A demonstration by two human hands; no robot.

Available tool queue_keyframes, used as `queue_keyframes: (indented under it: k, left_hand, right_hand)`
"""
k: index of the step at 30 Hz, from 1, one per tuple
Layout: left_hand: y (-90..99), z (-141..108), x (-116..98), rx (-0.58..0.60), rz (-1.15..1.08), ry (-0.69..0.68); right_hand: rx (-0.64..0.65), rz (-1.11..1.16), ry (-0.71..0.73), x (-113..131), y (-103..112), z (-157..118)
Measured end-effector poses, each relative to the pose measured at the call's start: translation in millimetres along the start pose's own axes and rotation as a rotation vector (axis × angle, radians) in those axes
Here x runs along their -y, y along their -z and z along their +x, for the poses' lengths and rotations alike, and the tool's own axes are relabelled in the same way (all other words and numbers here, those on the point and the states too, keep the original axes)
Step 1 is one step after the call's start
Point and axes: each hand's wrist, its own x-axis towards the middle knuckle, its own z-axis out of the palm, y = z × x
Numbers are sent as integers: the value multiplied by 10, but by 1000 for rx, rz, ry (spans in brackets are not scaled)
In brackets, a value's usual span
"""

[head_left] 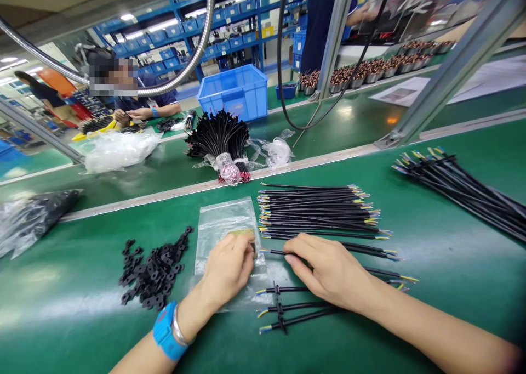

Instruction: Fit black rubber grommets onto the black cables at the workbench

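- Black round cable with stripped coloured wire ends (277, 252): between clear bag and main cable row, left end pointing at left hand
- Right hand (329, 267) pinches it between thumb and fingers close to that end, probably to steady the tip; rest of cable runs under the hand
- Left hand (228, 267) over clear plastic zip bag (211, 220), fingers curled beside yellowish-green pad (244, 232); can't tell if it grips anything
- Row of black cables (312, 212) lies far of right hand, roughly parallel, likely for one-by-one pickup
- Three near cables carry small black plastic clips (279, 310) close to their left ends; looks like spacing keeps them separate
- Pile of loose black clips (158, 270) at left, probably kept within left hand's reach
- Pose: forearms angle in from near left and near right, both palms down, wrists low, fingertips nearly facing; blue wristband (165, 333) on left wrist
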Motion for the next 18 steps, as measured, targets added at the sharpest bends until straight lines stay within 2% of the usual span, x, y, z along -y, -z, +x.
queue_keyframes:
  k: [4, 8, 18]
  left_hand:
    - [32, -11, -80, -93, -624, 356]
    - [46, -33, -176, -123, -996, 464]
    - [62, -93, -214, -82, -1113, 473]
  right_hand:
    - [-16, 59, 48, 49, -10, -2]
    - [-43, 86, 64, 64, -27, -7]
    - [-124, -86, 90, 73, -36, -39]
